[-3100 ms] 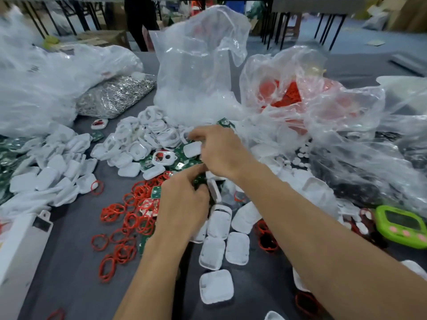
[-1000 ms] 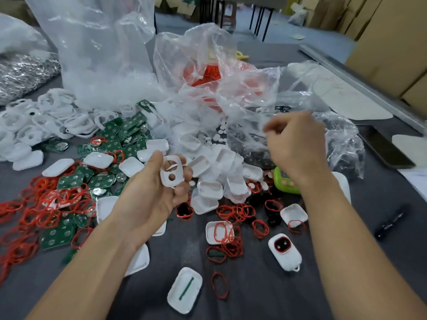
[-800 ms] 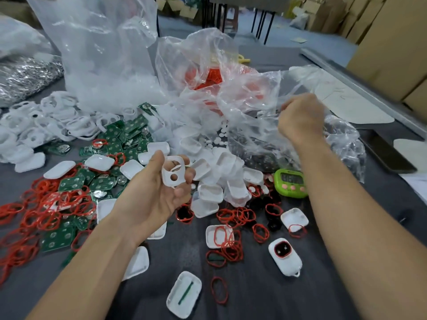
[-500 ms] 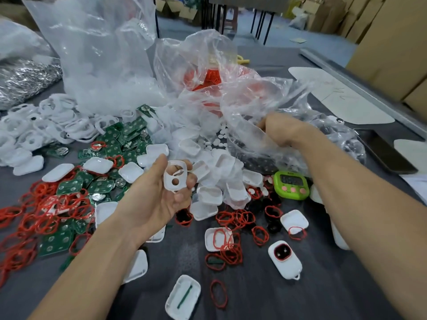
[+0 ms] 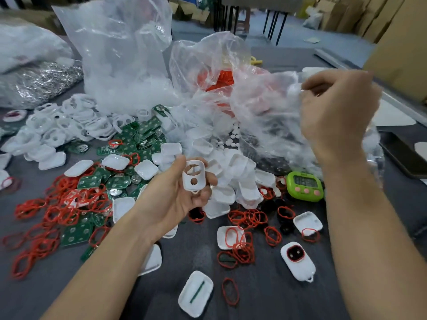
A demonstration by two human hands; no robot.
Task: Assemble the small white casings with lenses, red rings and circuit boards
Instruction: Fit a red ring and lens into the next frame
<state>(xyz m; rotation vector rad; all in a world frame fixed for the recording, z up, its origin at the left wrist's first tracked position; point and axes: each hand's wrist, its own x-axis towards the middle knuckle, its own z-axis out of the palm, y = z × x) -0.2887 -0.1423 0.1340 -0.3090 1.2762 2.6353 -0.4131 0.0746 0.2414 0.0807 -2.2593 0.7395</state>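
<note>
Pinching a white casing front upright between thumb and fingertips, the left hand hovers palm-up near the middle of the view, above the grey table. The casing has a large opening over a small round hole. The right hand, raised toward two o'clock, has its fingers curled on the crumpled edge of a clear plastic bag, which sags down to the table with dark small parts showing through its lower part. From the held casing, green circuit boards lie heaped at eleven o'clock, loose red rings spread out at eight o'clock, and white shells are piled just beside it at three o'clock. A green timer stands beyond that pile. At five o'clock lies a closed casing with a red ring in its window. At six o'clock an open shell has a thin green strip in it.
</note>
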